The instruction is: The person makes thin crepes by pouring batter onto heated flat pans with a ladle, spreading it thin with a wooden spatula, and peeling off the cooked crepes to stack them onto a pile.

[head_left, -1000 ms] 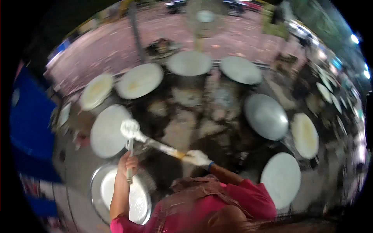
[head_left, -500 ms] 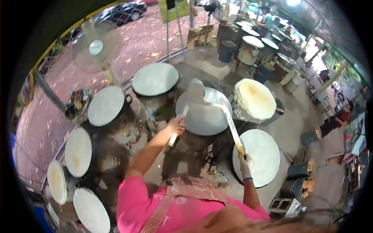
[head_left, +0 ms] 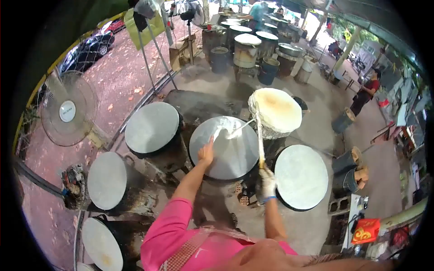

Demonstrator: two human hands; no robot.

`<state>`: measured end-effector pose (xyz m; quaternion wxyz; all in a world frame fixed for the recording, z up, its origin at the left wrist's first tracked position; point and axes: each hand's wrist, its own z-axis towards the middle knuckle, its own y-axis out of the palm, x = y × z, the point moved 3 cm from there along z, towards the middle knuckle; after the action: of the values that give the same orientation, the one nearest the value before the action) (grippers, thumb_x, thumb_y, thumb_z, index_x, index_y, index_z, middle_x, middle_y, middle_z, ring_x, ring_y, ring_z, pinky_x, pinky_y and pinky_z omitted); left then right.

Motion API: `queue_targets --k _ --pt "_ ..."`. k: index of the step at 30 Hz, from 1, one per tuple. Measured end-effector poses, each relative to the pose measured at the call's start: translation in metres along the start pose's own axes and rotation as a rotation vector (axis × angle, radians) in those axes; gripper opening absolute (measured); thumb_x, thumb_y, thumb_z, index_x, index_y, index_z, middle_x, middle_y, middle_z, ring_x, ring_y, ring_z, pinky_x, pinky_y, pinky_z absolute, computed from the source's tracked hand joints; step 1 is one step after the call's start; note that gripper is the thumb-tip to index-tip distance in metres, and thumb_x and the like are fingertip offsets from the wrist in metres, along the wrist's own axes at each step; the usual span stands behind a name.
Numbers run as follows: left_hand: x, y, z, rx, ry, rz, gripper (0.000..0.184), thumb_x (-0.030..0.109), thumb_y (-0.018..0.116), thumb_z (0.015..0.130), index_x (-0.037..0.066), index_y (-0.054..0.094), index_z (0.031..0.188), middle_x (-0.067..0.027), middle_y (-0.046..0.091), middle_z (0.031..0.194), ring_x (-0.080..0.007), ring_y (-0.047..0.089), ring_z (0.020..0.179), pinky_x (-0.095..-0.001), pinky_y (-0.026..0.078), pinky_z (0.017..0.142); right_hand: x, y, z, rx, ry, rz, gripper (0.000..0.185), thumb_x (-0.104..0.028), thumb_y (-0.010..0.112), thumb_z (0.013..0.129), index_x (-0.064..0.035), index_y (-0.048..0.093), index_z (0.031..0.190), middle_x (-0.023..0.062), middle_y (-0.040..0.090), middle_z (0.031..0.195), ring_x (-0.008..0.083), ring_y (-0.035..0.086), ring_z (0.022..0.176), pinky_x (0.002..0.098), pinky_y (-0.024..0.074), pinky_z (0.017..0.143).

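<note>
A round flat pan (head_left: 208,156) with a grey surface lies in front of me. White, wet-looking batter (head_left: 224,124) shows on its far part. My left hand (head_left: 206,153) is over the pan's left side, closed round the handle of a ladle whose head blurs into the white. My right hand (head_left: 267,181), in a pale glove, is closed on the light wooden handle of a long spreader (head_left: 260,140) near the pan's right edge. The spreader's thin crosspiece slants down left over the pan.
Beyond the pan stands a drum topped with stacked pale round sheets (head_left: 276,110). Covered round pans (head_left: 302,178) stand right and left (head_left: 153,128). A fan (head_left: 68,110) is at the left. Buckets (head_left: 344,119) and a person in red (head_left: 371,88) are at the right.
My view has swung left and forward, so the pans appear shifted. The ladle's broad head, raised over the pan before, is now low at the batter. Both hands keep their tools.
</note>
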<state>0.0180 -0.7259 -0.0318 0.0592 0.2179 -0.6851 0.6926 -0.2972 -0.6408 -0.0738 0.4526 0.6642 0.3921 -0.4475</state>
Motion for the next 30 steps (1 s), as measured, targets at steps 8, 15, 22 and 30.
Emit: queue_targets --k 8,15,22,30 --pt "-0.016 -0.060 0.003 0.461 0.227 -0.665 0.060 0.010 0.051 0.082 0.020 0.030 0.137 -0.0222 0.055 0.112 -0.0398 0.055 0.097 -0.0425 0.044 0.081 0.045 0.016 0.054 -0.002 0.020 -0.335 0.033 -0.028 0.063 0.079 -0.0071 0.064 0.104 0.0173 0.065 0.083 0.0213 0.064 0.076 0.0315 0.0478 0.072" --pt "-0.134 -0.027 -0.136 0.122 0.148 -0.534 0.064 0.014 0.054 0.076 0.010 0.033 0.136 -0.0176 0.051 0.124 -0.0352 0.054 0.105 -0.0369 0.045 0.084 -0.067 0.107 0.011 -0.070 -0.150 -0.987 0.033 -0.036 0.055 0.081 -0.0090 0.066 0.097 0.0198 0.064 0.091 0.0329 0.063 0.080 0.0373 0.0481 0.077" --pt "-0.163 -0.030 -0.202 -0.018 -0.134 -0.560 0.065 0.010 0.054 0.075 0.014 0.034 0.137 -0.0187 0.061 0.099 -0.0279 0.061 0.080 -0.0333 0.046 0.070 0.033 0.127 0.021 -0.122 -0.050 -0.692 0.030 -0.029 0.064 0.078 -0.0031 0.068 0.092 0.0119 0.066 0.096 0.0275 0.064 0.079 0.0356 0.0490 0.077" --pt "-0.186 -0.005 -0.200 -0.062 -0.188 -0.616 0.067 0.011 0.052 0.073 0.017 0.033 0.137 -0.0147 0.058 0.081 -0.0220 0.056 0.058 -0.0340 0.046 0.053 0.040 0.118 0.005 -0.206 -0.065 -0.426 0.030 -0.015 0.070 0.072 -0.0005 0.067 0.098 0.0083 0.066 0.083 0.0105 0.058 0.068 0.0266 0.0473 0.062"
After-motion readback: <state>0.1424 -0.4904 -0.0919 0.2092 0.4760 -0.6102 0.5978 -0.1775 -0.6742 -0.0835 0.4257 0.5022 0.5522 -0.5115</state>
